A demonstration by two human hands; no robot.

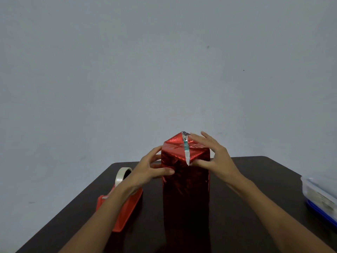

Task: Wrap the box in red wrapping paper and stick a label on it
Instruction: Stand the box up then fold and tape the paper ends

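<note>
A tall box (186,194) stands upright on the dark table (242,212), covered in shiny red wrapping paper. At its top the paper folds meet along a seam where the silver underside and a strip of teal show (186,148). My left hand (149,168) holds the box's upper left side, thumb on the front face, fingers round the left edge. My right hand (213,156) presses the top right fold with spread fingers, thumb lying near the seam's lower end. No label is in view.
A red tape dispenser (122,207) with a roll of clear tape (122,175) sits left of the box, partly behind my left forearm. A clear plastic container with a blue base (321,196) stands at the table's right edge. A plain grey wall is behind.
</note>
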